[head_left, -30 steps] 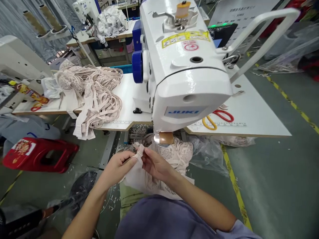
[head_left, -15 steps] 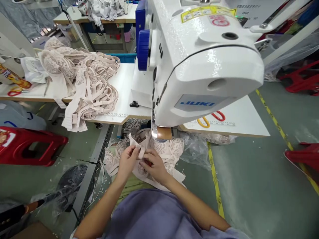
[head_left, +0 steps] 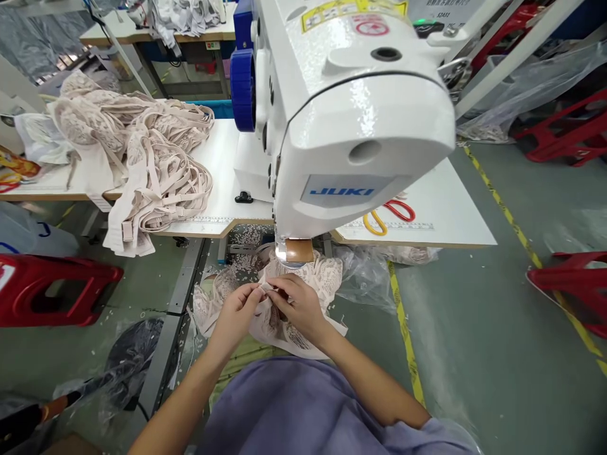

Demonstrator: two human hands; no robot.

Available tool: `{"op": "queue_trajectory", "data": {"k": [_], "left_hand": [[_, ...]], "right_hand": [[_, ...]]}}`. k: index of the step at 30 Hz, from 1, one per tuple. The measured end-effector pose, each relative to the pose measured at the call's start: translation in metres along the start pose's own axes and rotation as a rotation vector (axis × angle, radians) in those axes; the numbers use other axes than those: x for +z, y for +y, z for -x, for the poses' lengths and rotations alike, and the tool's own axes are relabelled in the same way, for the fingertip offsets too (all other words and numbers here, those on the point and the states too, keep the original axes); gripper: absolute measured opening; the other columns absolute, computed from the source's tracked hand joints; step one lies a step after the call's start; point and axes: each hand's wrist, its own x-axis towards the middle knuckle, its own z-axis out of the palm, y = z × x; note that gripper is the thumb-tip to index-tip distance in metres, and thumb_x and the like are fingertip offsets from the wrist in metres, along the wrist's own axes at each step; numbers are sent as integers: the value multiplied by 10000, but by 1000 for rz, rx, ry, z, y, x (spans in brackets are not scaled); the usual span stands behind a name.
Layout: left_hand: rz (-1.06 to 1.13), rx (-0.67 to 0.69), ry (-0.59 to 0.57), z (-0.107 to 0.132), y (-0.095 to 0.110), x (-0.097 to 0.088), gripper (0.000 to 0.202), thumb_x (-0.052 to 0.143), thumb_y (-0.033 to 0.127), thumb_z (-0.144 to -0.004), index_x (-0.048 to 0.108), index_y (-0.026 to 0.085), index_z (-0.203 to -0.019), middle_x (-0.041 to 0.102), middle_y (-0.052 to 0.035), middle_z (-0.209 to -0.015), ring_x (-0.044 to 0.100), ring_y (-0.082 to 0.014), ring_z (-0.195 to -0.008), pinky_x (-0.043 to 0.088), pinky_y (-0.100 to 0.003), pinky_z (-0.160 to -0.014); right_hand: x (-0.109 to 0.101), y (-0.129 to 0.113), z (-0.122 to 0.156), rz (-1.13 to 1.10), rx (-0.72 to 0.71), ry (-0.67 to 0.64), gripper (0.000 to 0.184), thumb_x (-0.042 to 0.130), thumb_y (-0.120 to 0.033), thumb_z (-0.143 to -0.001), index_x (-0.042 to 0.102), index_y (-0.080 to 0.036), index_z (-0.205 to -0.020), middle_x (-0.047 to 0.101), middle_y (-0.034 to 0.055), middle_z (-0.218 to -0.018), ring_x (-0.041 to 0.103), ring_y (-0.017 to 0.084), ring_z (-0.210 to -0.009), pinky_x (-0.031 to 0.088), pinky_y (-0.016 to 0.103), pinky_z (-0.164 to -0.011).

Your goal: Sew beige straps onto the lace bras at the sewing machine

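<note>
Head view: your left hand [head_left: 238, 311] has its thumb and index finger drawn together on a pale strip [head_left: 266, 287], and your right hand [head_left: 301, 308] meets it from the other side, its thumb and forefinger also closed in on the strip. How the right hand's remaining fingers sit against the cloth cannot be told. Held by these 2 pinches, the strip is in front of the sewing machine [head_left: 365, 139] and just on your side of its metal-and-amber guard [head_left: 298, 251]. Below and beyond your hands spreads the lace garment [head_left: 325, 278], bunched above your lap.

To handle this well, I would keep the pinches light and close to the strip's edge, so you can feel whether the layers lie flat. Let your left hand anchor while your right fingertips do the fine adjusting, and give the cloth enough slack that its bulk does not drag the strip crooked. Square edges and an untwisted strip seem the points most worth checking.

Compared with 0.5 s ago, your fingertips are closer together: the strip's end stood up above your left hand then, whereas now it is mostly covered. Your view has shifted too, so the machine appears further left.
</note>
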Motion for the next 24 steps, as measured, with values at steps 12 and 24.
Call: {"op": "queue_trajectory", "data": {"k": [12, 24], "left_hand": [[-470, 266, 130, -24, -12, 5, 419, 453, 538, -907, 554, 203, -677, 537, 13, -554, 522, -168, -551, 358, -250, -527], [-282, 142, 52, -21, -5, 12, 461, 503, 609, -864, 673, 200, -991, 656, -38, -745, 594, -210, -674, 450, -265, -590]], "right_hand": [[-101, 75, -36, 621, 150, 163, 299, 491, -319, -947, 629, -209, -1187, 653, 107, -1206, 581, 219, -1169, 465, 364, -1012], [-226, 129, -89, 1059, 500, 52, 523, 552, -413, -932, 442, -157, -1375, 629, 173, -1165, 586, 283, -1047, 416, 339, -877]]}}
